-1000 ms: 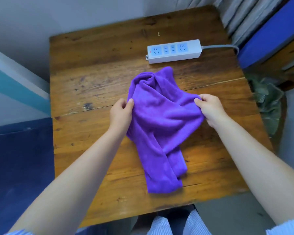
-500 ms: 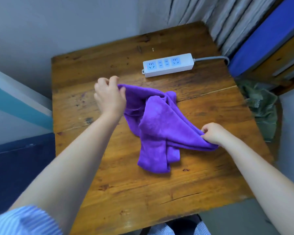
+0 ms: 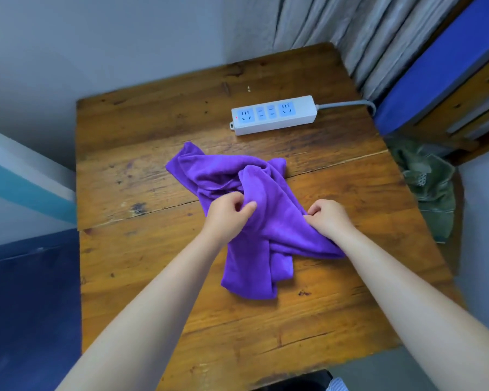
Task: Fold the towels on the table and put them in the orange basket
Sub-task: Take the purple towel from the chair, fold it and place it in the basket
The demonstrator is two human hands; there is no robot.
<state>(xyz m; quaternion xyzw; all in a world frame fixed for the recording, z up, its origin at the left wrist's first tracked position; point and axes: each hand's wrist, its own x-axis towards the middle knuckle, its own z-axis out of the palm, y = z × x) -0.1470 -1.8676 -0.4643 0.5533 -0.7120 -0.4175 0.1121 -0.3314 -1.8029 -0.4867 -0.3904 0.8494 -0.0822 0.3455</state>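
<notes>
A fold of the purple towel point(image 3: 268, 221) is pinched between the thumb and curled fingers of the left hand point(image 3: 228, 215), near the middle of the desk point(image 3: 141, 249). The towel's right side is gripped by the right hand point(image 3: 329, 218), whose fingers are curled into the cloth, just beside the left hand with a ridge of cloth between them. Both forearms are stretched out over the near edge of the desk.

The towel is seen crumpled and unfolded on the wood. One part is spread toward the far left, a corner is pointed toward the far edge, and a doubled strip is laid toward the near edge.

A white power strip point(image 3: 273, 114) with blue sockets is found near the far right corner, apart from the towel, its grey cable point(image 3: 350, 104) carried off the right edge. Some green cloth point(image 3: 429, 190) is seen on the floor beyond the right edge.
</notes>
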